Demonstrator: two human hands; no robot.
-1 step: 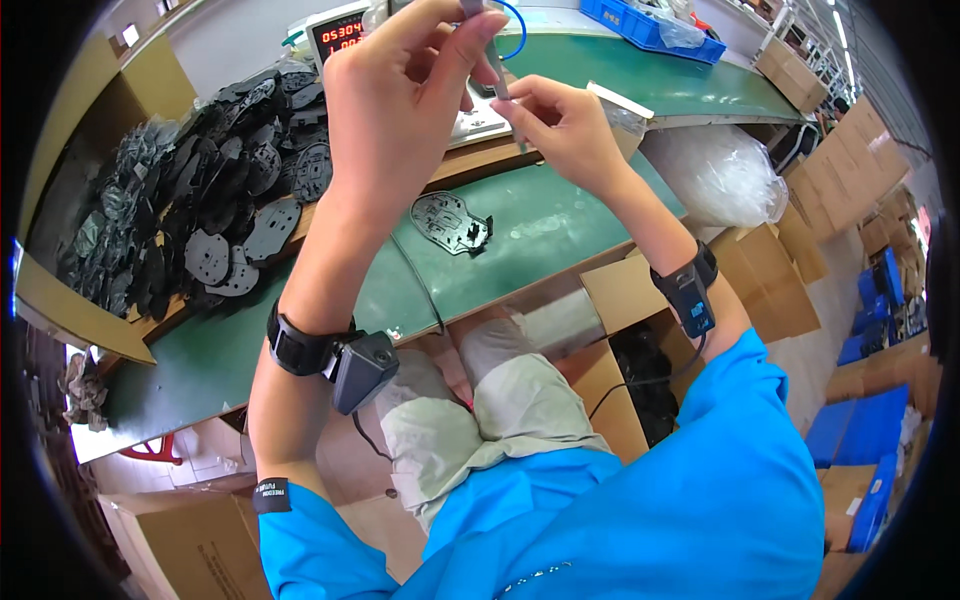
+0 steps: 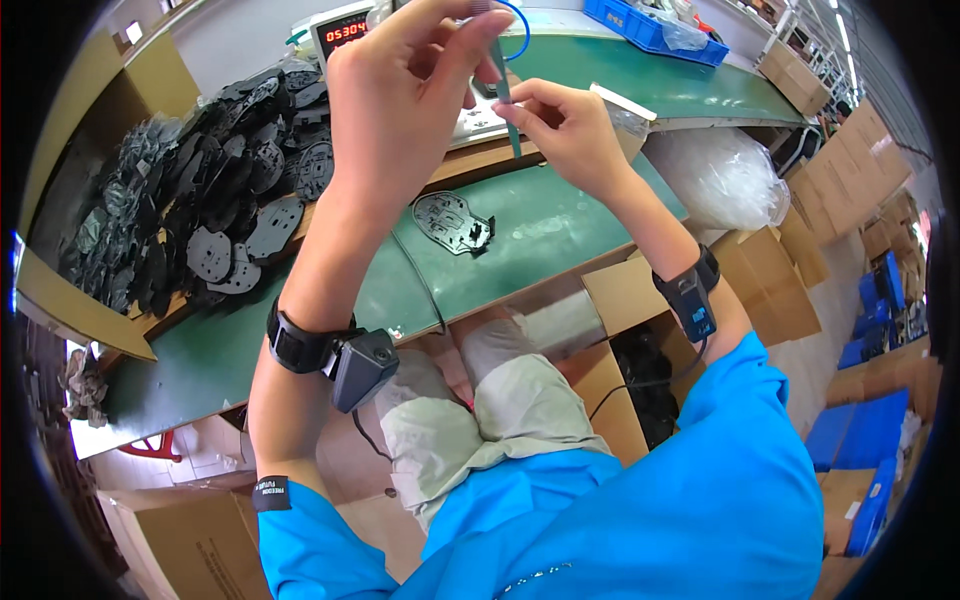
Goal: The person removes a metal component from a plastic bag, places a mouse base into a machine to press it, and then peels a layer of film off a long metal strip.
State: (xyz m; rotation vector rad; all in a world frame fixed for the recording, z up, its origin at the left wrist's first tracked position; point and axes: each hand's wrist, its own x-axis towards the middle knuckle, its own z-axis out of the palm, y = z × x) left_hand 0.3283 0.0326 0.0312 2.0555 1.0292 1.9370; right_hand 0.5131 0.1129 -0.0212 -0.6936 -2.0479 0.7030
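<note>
Above the far edge of the green bench, my left hand (image 2: 398,105) is raised, its thumb and fingers closed around the upper part of a slim grey-green rod (image 2: 505,82). Lower on the same rod, my right hand (image 2: 568,128) has thumb and forefinger pinched against it. The rod hangs nearly upright, its lower end below my right fingertips. A thin blue tube or cable (image 2: 526,36) curves beside its top, which the frame edge partly cuts off. Below my hands, a dark oval plastic part (image 2: 452,222) with holes and raised ribs lies on the bench.
A heap of black plastic parts (image 2: 265,165) covers the bench at left, beside a scale with a red display (image 2: 345,32). Far right are a blue crate (image 2: 655,30) and a clear plastic bag (image 2: 715,178). Cardboard boxes (image 2: 755,275) stand right of my legs. A cable (image 2: 418,280) crosses the bench.
The rod has turned slightly between my fingers and now looks greener, its lower end shifted a little left. Both hands stay almost in place.
</note>
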